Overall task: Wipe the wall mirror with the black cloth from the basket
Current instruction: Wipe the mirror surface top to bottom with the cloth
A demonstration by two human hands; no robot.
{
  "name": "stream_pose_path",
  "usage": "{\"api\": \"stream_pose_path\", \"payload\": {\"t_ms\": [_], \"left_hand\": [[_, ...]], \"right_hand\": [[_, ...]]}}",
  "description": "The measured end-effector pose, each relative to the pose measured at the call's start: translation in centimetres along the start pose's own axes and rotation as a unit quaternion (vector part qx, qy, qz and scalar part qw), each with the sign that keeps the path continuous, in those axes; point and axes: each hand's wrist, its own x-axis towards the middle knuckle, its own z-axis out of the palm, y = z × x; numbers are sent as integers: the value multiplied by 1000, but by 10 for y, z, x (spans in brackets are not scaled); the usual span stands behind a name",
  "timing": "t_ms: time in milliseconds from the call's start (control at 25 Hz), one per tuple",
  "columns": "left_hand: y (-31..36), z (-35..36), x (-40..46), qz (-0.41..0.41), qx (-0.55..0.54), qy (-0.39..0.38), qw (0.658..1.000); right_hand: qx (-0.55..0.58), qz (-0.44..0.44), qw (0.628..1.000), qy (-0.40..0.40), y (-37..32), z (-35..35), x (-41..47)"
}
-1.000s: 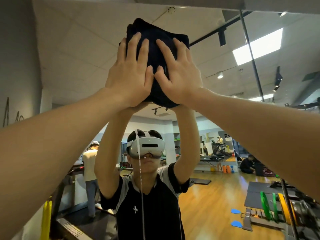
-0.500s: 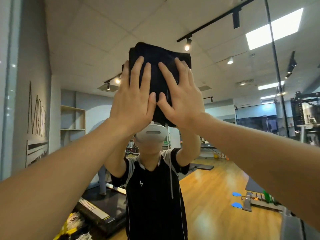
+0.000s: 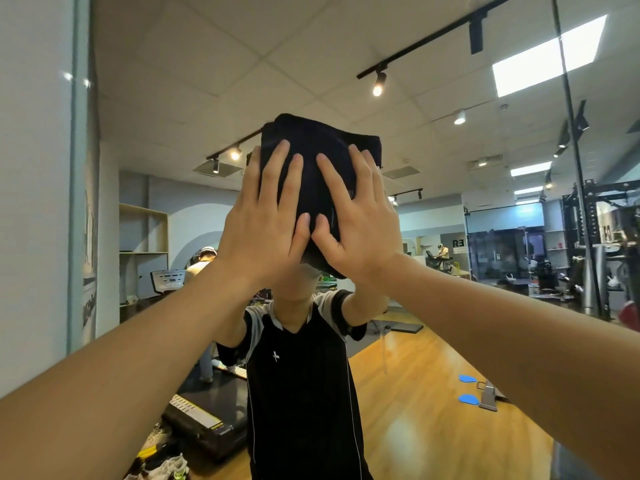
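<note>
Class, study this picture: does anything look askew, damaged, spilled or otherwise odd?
Nothing stands out. The left hand and right hand press the folded black cloth flat against the wall mirror, fingers straight.

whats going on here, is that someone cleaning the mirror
Yes. A person is wiping the wall mirror with a folded black cloth. The left hand and the right hand press it flat against the glass side by side, fingers straight, arms raised. The mirror reflects the person and a gym room behind them.
</note>
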Motion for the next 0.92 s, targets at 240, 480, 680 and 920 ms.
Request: {"api": "stream_pose_path", "payload": {"t_ms": [240, 480, 680, 920], "left_hand": [[-40, -15, -24, 4, 21, -10, 1000], [-91, -35, -51, 7, 45, -11, 999], [-140, -57, -69, 8, 89, -7, 996], [-190, -84, -88, 2, 142, -17, 990]], "right_hand": [[4, 2, 1000, 2, -44, 19, -3], [15, -6, 1000, -7, -99, 43, 2], [25, -26, 999, -10, -147, 66, 19], [20, -50, 998, -19, -197, 93, 36]]}}
